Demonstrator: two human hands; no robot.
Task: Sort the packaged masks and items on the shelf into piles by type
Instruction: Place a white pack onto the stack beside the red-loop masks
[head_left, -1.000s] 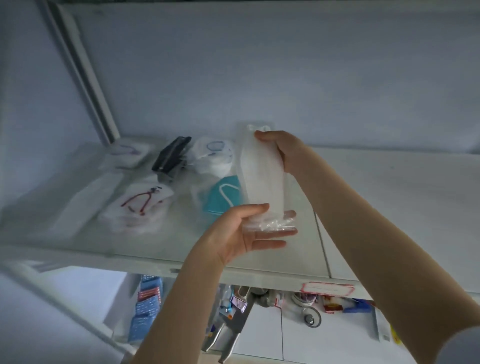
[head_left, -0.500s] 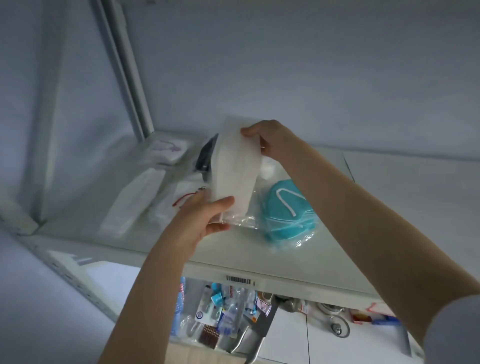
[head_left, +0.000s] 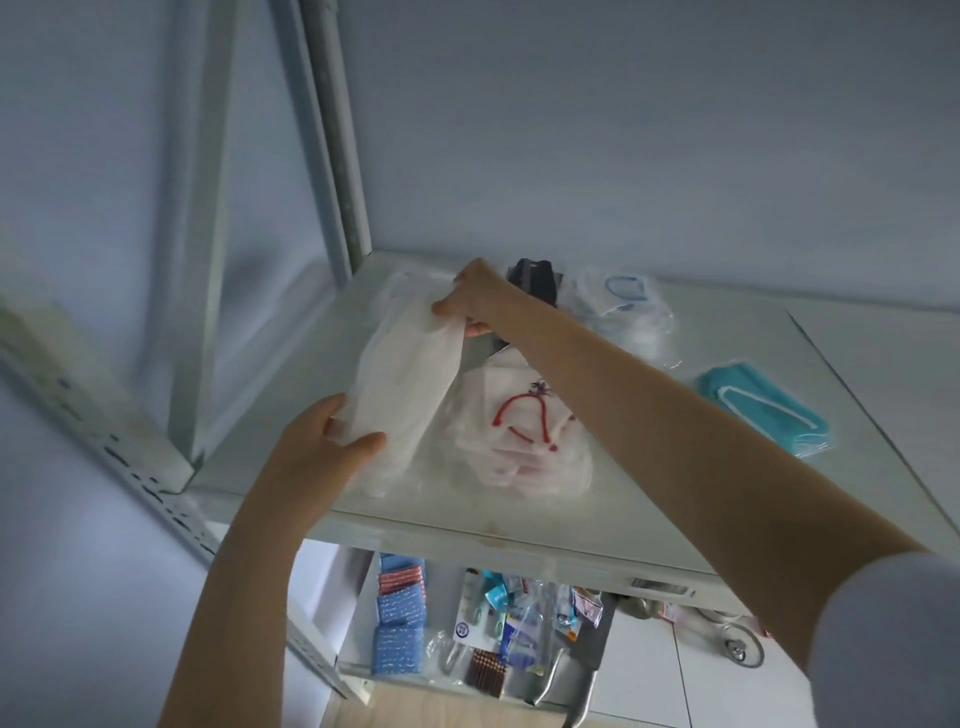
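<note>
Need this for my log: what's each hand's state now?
Left hand: holds near end of white mask pack.
Right hand: pinches its far end.

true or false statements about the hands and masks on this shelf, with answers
1. The left hand and the right hand both hold the white packaged mask. True.
2. The teal mask lies at the left end of the shelf. False: it lies toward the right.
3. The pack with red straps lies on the shelf beside the white packaged mask. True.
4. The left hand holds the black item. False: it sits on the shelf behind the right hand.
</note>
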